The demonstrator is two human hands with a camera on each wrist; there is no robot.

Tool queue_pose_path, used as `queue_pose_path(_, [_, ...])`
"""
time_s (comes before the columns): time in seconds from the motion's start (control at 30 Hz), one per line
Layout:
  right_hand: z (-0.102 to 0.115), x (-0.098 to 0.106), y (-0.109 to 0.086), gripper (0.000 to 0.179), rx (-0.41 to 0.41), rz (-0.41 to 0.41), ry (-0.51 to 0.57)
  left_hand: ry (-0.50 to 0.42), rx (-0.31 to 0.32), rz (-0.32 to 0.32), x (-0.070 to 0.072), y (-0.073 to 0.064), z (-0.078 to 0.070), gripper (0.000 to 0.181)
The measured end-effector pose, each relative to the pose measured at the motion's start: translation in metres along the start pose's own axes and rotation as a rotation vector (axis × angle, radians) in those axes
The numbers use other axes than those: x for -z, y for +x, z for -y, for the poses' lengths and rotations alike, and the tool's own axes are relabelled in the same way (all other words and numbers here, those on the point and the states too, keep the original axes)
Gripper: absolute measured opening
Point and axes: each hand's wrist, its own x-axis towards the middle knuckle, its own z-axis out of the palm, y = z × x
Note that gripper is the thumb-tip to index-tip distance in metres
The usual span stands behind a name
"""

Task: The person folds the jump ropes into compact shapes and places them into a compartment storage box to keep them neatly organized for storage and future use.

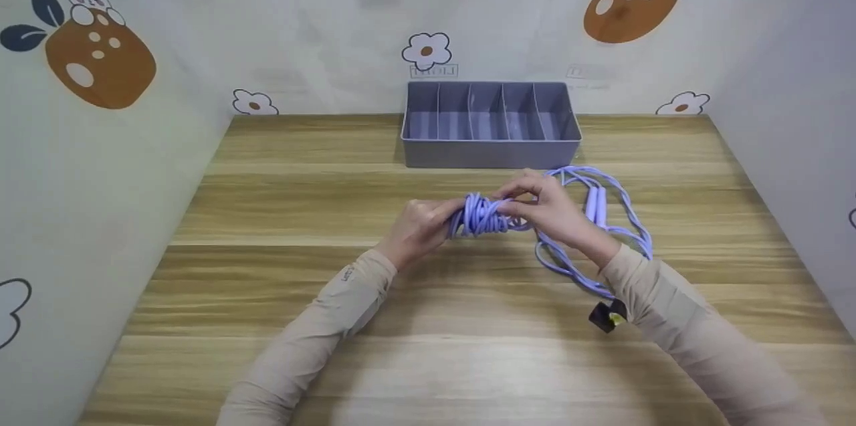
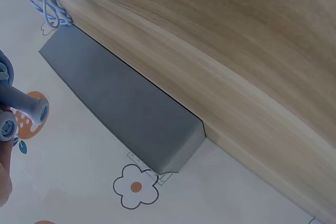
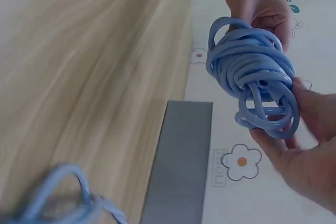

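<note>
A blue-violet jump rope point(image 1: 478, 215), wound into a thick bundle, is held up over the middle of the table. My left hand point(image 1: 420, 229) grips its left end; in the right wrist view that hand point(image 3: 262, 9) appears behind the coils point(image 3: 252, 66). With thumb and fingers my right hand point(image 1: 545, 208) pinches the loops at the other end, and the right wrist view has this hand point(image 3: 310, 150) around those loops. Two handle ends point(image 2: 37, 109) stick out of the bundle at the left edge of the left wrist view.
A second jump rope point(image 1: 642, 232) lies loosely looped on the table at right, its two handles point(image 1: 595, 205) side by side. A grey box point(image 1: 491, 153) with several compartments stands against the back wall. A small black and yellow object point(image 1: 603, 317) lies by the right forearm.
</note>
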Motion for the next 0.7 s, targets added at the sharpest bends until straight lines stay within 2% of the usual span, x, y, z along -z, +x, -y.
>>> queue_pose_path(0.13, [-0.001, -0.006, -0.002, 0.011, -0.28, -0.106, 0.279, -0.028, 0.037, 0.021, -0.001, -0.002, 0.0, 0.027])
queue_pose_path(0.2, [-0.003, -0.007, -0.003, 0.008, -0.351, -0.118, 0.387, -0.038, 0.055, 0.033, -0.002, -0.004, 0.0, 0.026])
queue_pose_path(0.27, [-0.004, -0.007, -0.004, 0.007, -0.379, -0.118, 0.426, -0.049, 0.072, 0.046, -0.003, -0.005, 0.0, 0.025])
queue_pose_path(0.37, [-0.007, -0.006, -0.007, 0.011, -0.392, -0.103, 0.414, -0.058, 0.093, 0.061, -0.004, -0.007, 0.0, 0.025])
queue_pose_path(0.47, [-0.009, -0.003, -0.01, 0.026, -0.398, -0.067, 0.391, -0.066, 0.115, 0.067, -0.004, -0.009, 0.002, 0.025])
queue_pose_path(0.6, [-0.011, 0.001, -0.013, 0.043, -0.376, -0.016, 0.365, -0.088, 0.139, 0.058, -0.005, -0.011, 0.003, 0.027])
queue_pose_path(0.7, [-0.011, 0.002, -0.014, 0.045, -0.352, 0.0, 0.344, -0.104, 0.154, 0.054, -0.005, -0.011, 0.005, 0.028])
